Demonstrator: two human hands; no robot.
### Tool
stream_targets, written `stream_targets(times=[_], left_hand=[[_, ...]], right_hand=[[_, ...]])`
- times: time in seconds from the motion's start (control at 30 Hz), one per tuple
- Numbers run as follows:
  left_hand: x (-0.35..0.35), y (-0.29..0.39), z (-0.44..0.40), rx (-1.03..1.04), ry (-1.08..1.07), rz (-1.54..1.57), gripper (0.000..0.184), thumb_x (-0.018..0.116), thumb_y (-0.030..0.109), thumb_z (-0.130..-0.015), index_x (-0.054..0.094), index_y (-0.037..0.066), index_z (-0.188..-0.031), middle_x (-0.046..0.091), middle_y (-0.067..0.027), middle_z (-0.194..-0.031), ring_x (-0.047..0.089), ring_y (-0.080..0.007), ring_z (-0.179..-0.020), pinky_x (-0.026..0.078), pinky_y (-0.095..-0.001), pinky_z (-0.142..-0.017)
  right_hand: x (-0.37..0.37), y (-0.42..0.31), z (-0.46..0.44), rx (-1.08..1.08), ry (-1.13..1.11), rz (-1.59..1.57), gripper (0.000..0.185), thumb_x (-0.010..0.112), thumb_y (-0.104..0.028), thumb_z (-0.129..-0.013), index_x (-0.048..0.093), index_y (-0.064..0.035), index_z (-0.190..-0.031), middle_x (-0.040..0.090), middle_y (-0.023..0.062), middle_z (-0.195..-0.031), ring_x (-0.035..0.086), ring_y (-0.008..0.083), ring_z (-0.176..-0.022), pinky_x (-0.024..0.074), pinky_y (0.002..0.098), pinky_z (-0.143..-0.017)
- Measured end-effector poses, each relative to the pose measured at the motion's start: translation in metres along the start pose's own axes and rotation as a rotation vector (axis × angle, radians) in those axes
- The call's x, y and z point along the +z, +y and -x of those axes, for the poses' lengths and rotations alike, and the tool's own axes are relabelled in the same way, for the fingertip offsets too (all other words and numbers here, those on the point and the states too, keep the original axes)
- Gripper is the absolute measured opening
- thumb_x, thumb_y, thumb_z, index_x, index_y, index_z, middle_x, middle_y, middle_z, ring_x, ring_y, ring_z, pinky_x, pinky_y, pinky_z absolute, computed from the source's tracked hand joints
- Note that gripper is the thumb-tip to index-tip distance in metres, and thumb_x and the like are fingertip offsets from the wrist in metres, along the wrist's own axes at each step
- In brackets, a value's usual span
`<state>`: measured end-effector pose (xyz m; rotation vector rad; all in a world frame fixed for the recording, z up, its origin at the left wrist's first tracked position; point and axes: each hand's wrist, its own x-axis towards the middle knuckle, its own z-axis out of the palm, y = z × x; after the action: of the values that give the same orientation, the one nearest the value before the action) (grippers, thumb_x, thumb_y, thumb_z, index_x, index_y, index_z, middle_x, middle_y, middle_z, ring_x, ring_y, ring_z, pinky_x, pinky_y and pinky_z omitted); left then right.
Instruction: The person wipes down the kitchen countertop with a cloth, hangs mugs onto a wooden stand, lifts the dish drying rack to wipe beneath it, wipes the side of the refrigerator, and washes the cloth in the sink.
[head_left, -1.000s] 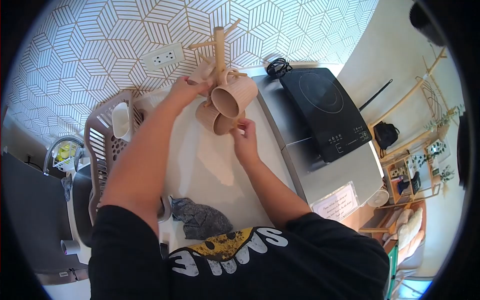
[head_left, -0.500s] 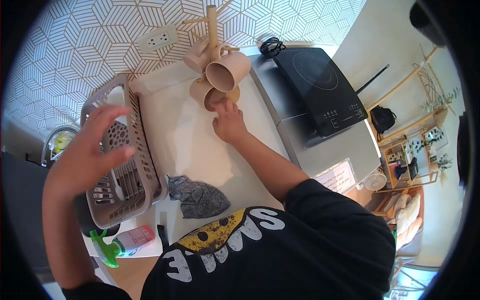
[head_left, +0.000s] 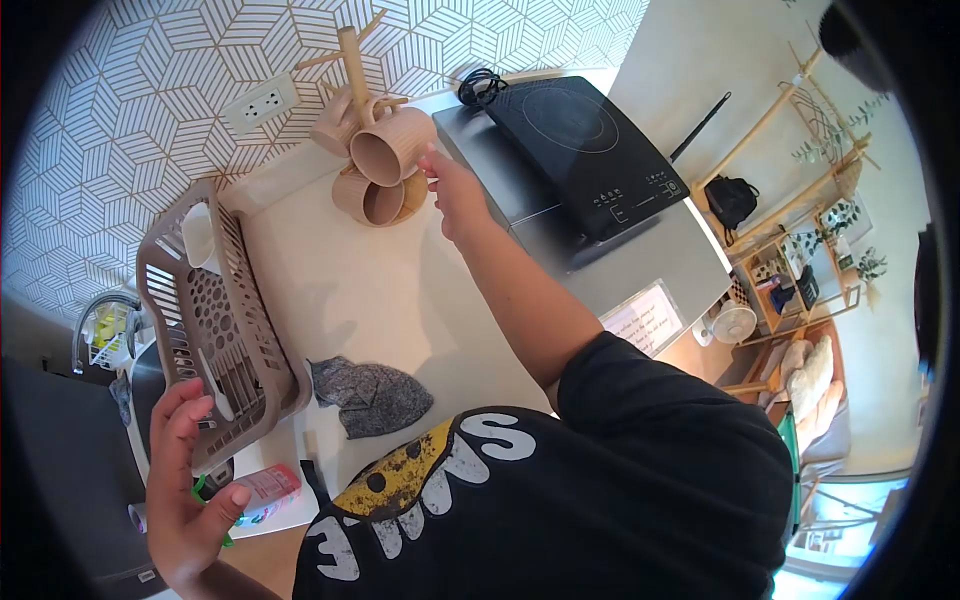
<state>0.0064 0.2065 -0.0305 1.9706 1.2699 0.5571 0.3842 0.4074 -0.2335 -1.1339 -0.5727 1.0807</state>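
Note:
My right hand (head_left: 459,200) is beside the upper beige ribbed mug (head_left: 394,148) on a wooden mug tree (head_left: 353,70). Its bent fingertips are at the mug's right side, seemingly touching it, with the thumb apart and lower. A second mug (head_left: 366,197) hangs below with its mouth facing down toward me, and a third mug (head_left: 335,122) is partly hidden behind. My left hand (head_left: 190,490) is raised at the lower left, fingers and thumb apart, holding nothing. It hangs in front of a spray bottle (head_left: 268,486) and the near end of a taupe dish basket (head_left: 262,335).
A dark grey cloth (head_left: 372,397) lies crumpled on the white counter (head_left: 350,300). To the right, a black induction cooktop (head_left: 590,150) rests over a steel surface, with a printed sign (head_left: 643,318) nearer me. The basket holds a white container (head_left: 200,238) and utensils.
My right hand has moved from the lower mug's mouth to the upper mug's right side. My left hand has dropped from above the basket toward the spray bottle. The view has shifted right.

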Motion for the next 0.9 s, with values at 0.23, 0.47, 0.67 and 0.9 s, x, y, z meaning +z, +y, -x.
stream_targets(times=[0.23,0.47,0.67,0.9], left_hand=[[0.003,0.0,0.027,-0.003,0.043,0.064,0.076,0.073,0.04,-0.076,0.048,0.002,-0.137,0.035,-0.0184,-0.144,0.039,-0.0285,-0.132,0.028,-0.04,-0.11],[-0.018,-0.017,0.066,0.188,0.027,-0.008,0.077,0.073,0.045,-0.078,0.049,0.002,-0.137,0.038,-0.0188,-0.144,0.038,-0.03,-0.134,0.026,-0.0423,-0.111],[-0.078,-0.081,0.099,0.068,0.456,-0.007,0.066,0.066,0.042,-0.089,0.049,0.003,-0.139,0.044,-0.0128,-0.145,0.037,-0.0231,-0.138,0.027,-0.0397,-0.111],[-0.114,-0.18,0.058,-0.049,0.349,0.121,0.039,0.061,0.016,-0.093,0.058,0.005,-0.131,0.06,-0.0039,-0.126,0.055,-0.0157,-0.115,0.039,-0.0299,-0.1]], right_hand=[[-0.002,-0.006,0.009,0.016,-0.051,0.044,0.026,0.068,-0.038,-0.09,0.063,-0.0131,-0.092,0.054,-0.0042,-0.086,0.044,0.0086,-0.079,0.0336,0.0249,-0.069],[-0.056,-0.02,0.126,0.071,-0.51,0.172,0.027,0.061,-0.034,-0.096,0.057,-0.0095,-0.084,0.05,-0.0017,-0.079,0.044,0.0093,-0.073,0.0363,0.0258,-0.068],[-0.191,0.007,0.28,0.445,-0.997,0.265,0.027,0.064,-0.03,-0.092,0.054,-0.0082,-0.08,0.051,0.0015,-0.084,0.047,0.0139,-0.082,0.0385,0.0278,-0.077],[-0.284,0.104,0.418,0.698,-0.338,0.946,0.033,0.064,-0.037,-0.091,0.063,-0.0044,-0.096,0.062,0.0106,-0.1,0.057,0.0226,-0.095,0.0449,0.0336,-0.085]])
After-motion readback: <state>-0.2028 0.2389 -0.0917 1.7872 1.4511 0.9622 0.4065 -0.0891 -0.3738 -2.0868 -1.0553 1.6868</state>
